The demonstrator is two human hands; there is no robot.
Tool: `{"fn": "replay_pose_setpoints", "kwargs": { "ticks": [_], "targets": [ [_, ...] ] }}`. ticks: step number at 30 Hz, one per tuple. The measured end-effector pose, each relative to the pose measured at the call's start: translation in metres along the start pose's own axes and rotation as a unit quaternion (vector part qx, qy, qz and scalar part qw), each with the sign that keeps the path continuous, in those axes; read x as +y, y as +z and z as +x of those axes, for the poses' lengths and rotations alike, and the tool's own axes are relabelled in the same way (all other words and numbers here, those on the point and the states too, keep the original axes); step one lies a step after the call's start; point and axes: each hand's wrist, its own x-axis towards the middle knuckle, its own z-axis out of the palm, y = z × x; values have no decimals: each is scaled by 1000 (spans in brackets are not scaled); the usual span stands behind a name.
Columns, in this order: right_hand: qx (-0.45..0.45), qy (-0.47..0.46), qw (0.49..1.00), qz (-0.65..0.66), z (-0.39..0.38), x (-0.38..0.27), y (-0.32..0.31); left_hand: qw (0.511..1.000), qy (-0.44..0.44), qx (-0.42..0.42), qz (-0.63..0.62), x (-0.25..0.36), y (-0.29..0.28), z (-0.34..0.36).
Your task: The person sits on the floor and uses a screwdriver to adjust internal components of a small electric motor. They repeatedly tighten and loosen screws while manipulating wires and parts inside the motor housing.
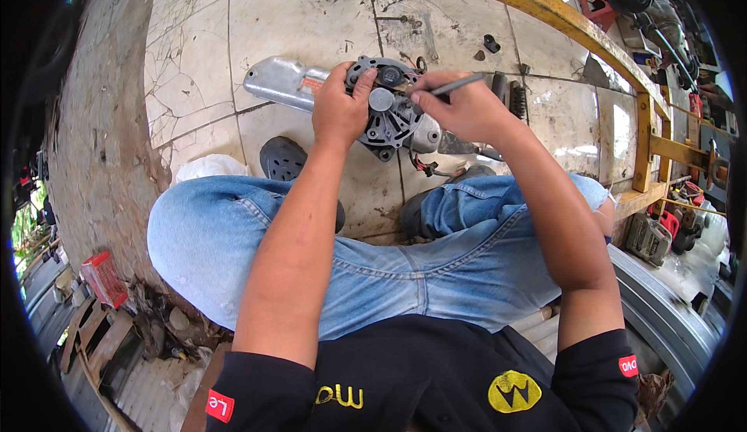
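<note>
A grey metal alternator-like unit (383,130), with slotted vents and a round silver cap, lies on the floor tiles in front of me. My left hand (338,114) is closed on its left edge, the thumb lying across the upper housing. Over the unit's right side, my right hand (465,110) grips a slim dark rod (459,85) that points up and to the right. The rod's lower end is hidden by my fingers, so its kind is unclear. A long silver metal plate (272,80) extends left from behind my left hand. Wires (425,167) hang by the unit's lower right.
Right of my hands lie a coil spring (517,100) and small dark parts (491,43). A yellow metal frame (576,23) curves along the right. My shoe (282,159) is close below the unit. A red crate-like object (104,279) sits at the lower left.
</note>
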Motion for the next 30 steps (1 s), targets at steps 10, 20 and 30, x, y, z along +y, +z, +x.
{"fn": "replay_pose_setpoints", "kwargs": {
  "ticks": [10,20,30],
  "targets": [
    [-128,-6,991,-47,-7,-8,-14,999,-6,12,29,-1,1,-2],
    [-87,63,994,-30,-3,-5,-10,1000,-9,1,-9,4,-3,-2],
    [-32,46,997,-44,0,-14,-4,1000,-14,3,-1,9,-4,-3]
  ]
}}
